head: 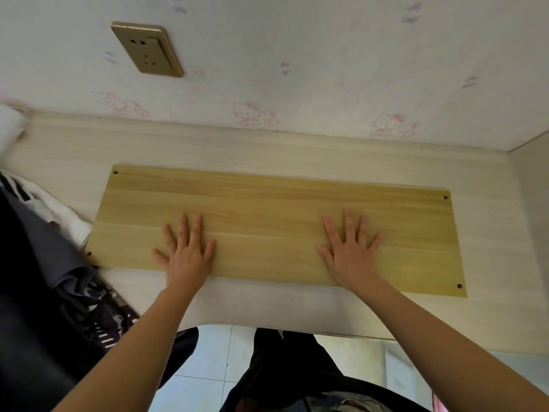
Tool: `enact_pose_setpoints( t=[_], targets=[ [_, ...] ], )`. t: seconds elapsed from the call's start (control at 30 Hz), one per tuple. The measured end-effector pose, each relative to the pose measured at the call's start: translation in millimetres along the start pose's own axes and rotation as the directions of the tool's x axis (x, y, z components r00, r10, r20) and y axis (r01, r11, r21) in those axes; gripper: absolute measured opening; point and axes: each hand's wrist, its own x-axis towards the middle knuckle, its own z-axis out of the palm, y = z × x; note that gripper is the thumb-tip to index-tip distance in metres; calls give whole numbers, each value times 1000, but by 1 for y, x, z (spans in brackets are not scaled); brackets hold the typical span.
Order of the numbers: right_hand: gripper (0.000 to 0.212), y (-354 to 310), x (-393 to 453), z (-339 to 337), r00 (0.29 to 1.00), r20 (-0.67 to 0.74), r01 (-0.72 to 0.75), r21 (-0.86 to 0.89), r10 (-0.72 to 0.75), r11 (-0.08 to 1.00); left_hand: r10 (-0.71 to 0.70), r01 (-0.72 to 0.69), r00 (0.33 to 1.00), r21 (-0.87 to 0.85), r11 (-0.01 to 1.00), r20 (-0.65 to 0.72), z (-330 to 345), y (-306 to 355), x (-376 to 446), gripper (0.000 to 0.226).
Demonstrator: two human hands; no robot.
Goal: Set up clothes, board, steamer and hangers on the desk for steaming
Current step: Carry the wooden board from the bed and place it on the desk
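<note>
Both hands flat on the yellowish rectangular wooden board (276, 227) at frame centre, lying on the pale wood-grain surface (490, 233). Left hand (187, 257) and right hand (350, 257) press palms down, fingers spread, gripping nothing. Dark and white crumpled clothes (44, 239) heap at the left edge, touching the board's corner.

One wooden board (276, 224) lies mid-frame on one bench (184, 144), four small holes at its corners. Two hands, left (185, 252) and right (352, 251), rest flat on it. One clothes heap (59, 263) at left; one wall socket (147, 49) upper left.
</note>
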Motion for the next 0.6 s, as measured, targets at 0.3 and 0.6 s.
enact_pose_setpoints(
  t=[0.3,0.6],
  targets=[
    [64,-2,-6,-14,997,45,62,90,-66,994,-25,25,1000,6,1000,-5,20,24,-57,68],
    [61,-2,-50,-7,990,63,118,144,-128,983,5,-3,999,41,999,-52,32,55,-78,58]
  ],
)
